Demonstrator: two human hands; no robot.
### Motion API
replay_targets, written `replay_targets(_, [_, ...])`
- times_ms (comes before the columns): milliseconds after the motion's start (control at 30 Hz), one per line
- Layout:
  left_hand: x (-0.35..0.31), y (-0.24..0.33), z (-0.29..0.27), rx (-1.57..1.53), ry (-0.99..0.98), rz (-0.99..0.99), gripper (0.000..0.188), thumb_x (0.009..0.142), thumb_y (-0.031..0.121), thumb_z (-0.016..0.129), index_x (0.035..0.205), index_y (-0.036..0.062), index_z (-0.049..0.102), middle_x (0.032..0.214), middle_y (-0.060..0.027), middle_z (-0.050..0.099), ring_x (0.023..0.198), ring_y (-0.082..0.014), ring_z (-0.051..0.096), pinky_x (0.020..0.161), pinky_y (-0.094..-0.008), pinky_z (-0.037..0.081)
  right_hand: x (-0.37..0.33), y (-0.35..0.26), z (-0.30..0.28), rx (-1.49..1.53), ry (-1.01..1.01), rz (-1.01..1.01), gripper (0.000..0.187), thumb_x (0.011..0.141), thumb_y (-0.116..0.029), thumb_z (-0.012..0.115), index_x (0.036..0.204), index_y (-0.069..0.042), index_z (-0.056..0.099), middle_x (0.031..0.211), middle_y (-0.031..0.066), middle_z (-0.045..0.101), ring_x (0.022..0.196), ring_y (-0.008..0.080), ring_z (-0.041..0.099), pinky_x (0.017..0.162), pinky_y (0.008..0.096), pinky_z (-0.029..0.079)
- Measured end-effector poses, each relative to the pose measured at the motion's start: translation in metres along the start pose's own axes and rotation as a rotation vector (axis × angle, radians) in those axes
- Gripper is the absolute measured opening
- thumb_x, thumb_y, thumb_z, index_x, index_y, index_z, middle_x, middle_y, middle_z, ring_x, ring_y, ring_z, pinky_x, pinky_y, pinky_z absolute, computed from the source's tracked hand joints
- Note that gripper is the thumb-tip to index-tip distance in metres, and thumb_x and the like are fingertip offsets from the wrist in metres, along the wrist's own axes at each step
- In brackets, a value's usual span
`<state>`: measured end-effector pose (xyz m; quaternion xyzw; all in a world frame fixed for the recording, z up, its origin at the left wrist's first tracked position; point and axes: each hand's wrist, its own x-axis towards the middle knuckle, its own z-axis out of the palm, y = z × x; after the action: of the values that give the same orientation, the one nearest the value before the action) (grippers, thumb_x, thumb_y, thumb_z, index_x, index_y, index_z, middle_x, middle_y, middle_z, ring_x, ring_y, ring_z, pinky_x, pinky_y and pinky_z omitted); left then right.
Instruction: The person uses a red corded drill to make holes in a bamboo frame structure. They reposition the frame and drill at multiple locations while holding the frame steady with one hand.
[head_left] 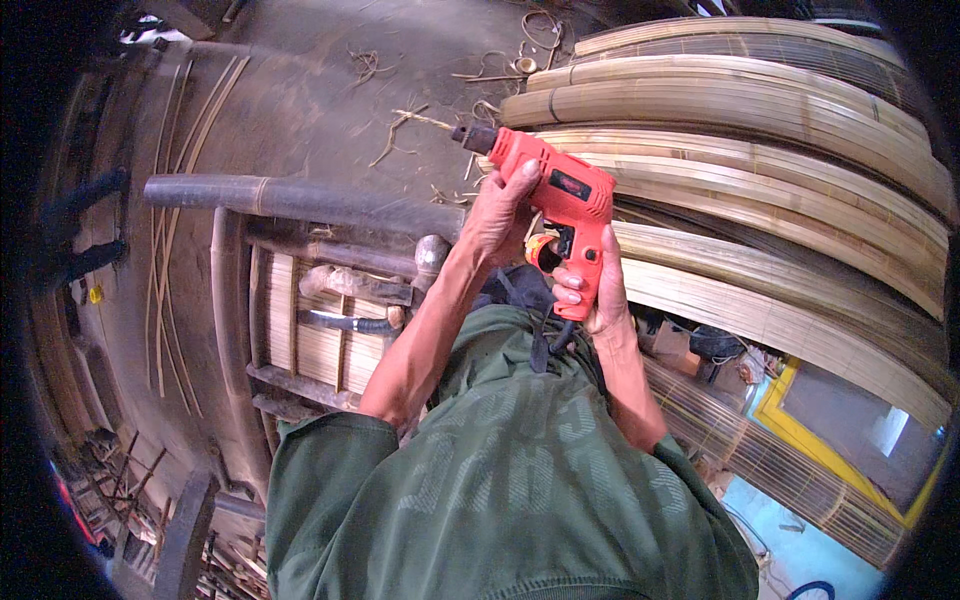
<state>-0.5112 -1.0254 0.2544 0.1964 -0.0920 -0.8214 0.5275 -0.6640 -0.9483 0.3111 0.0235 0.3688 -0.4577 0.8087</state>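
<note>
A red power drill [575,190] is held up in front of my green shirt, its black chuck [474,136] and thin bit aimed to the upper left. My left hand [500,212] is closed around the front of the drill's body, thumb along its side. My right hand [606,290] grips the handle, with fingers wrapped round it below the trigger. Between the two hands, an orange and black round thing [543,250] shows behind the drill; its kind I cannot make out. The black cord leaves the handle's base toward my lap.
Large curved rolls of split bamboo [720,105] are stacked to the right. A dark bamboo bench [300,195] stands at left, with a wrapped bundle [350,284] and a dark-handled tool [360,325] on its slats. Thin bamboo strips [170,270] lie on the floor. A yellow-framed panel [800,425] is at lower right.
</note>
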Motion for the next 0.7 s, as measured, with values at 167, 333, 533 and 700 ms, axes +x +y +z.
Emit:
replay_targets(167, [-0.008, 0.010, 0.012, 0.081, 0.197, 0.133, 0.041, 0.090, 0.026, 0.067, 0.123, 0.0097, 0.048, 0.109, -0.0035, 0.062, 0.097, -0.0148, 0.061, 0.080, -0.0321, 0.051, 0.004, 0.002, 0.001, -0.524, 0.296, -0.163, 0.051, 0.085, -0.048, 0.067, 0.115, -0.008, 0.055, 0.090, 0.0017, 0.058, 0.066, 0.0101, 0.057, 0.054, 0.0263, 0.053])
replay_targets(333, [-0.011, 0.013, 0.013, 0.115, 0.323, 0.135, 0.046, 0.086, 0.025, 0.072, 0.121, 0.0085, 0.048, 0.105, -0.0026, 0.061, 0.094, -0.0139, 0.061, 0.081, -0.0308, 0.050, 0.007, 0.014, 0.007, -0.699, 0.290, -0.275, 0.053, 0.083, -0.033, 0.074, 0.123, -0.005, 0.054, 0.094, -0.0005, 0.058, 0.077, 0.0069, 0.055, 0.059, 0.0253, 0.051])
replay_targets(533, [-0.017, 0.011, 0.016, 0.145, 0.347, 0.139, 0.047, 0.085, 0.023, 0.073, 0.122, 0.0085, 0.047, 0.105, -0.0032, 0.060, 0.094, -0.0139, 0.060, 0.084, -0.0308, 0.049, 0.016, 0.022, -0.001, -0.855, 0.304, -0.415, 0.053, 0.078, -0.036, 0.078, 0.115, -0.003, 0.058, 0.093, -0.0009, 0.057, 0.076, 0.0090, 0.050, 0.069, 0.0278, 0.045])
replay_targets(700, [-0.017, 0.010, 0.014, 0.141, 0.341, 0.164, 0.048, 0.085, 0.023, 0.073, 0.123, 0.0088, 0.046, 0.106, -0.0035, 0.059, 0.097, -0.0142, 0.059, 0.085, -0.0315, 0.048, 0.016, 0.024, -0.005, -0.927, 0.319, -0.404, 0.058, 0.077, -0.037, 0.079, 0.116, -0.002, 0.056, 0.096, 0.0006, 0.058, 0.083, 0.0101, 0.052, 0.076, 0.0281, 0.045])
